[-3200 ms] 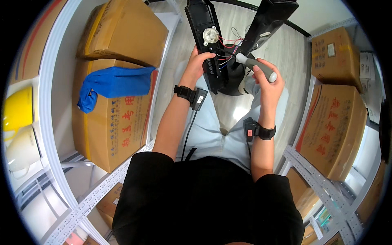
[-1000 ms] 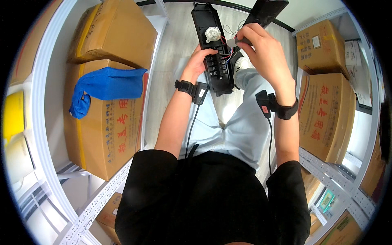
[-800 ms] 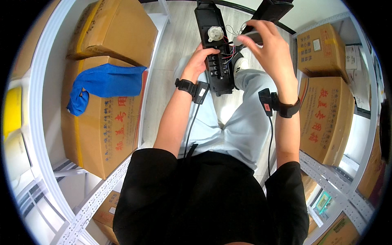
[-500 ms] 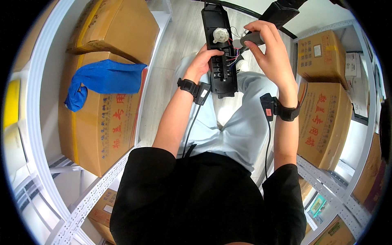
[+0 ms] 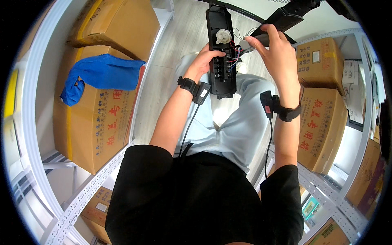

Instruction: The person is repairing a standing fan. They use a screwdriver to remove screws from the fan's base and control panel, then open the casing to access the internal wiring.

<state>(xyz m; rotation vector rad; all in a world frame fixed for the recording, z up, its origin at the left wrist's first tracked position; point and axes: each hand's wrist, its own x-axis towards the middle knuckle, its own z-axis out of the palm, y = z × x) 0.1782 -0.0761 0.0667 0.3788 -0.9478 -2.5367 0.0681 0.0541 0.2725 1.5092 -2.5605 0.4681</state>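
Observation:
My left hand grips the left edge of a long black plastic panel, its thumb lying across the front. The panel is held upright-looking above my knees, with a round whitish part near its upper middle and a row of small black fittings below. Thin red, blue and white wires come off its right side. Just right of those wires, my right hand is closed on a dark grey cylindrical thing; its kind is not clear. Black wrist straps with small cabled boxes are on both forearms.
Cardboard boxes stand on white metal shelving at left and right. A blue cloth lies over a left box. Beyond my right hand a thick black bar slants across. Grey wood-look floor shows between the shelves.
My right hand and the grey cylindrical thing have moved slightly right, away from the panel. The left hand keeps its hold. The whole view has shifted a little.

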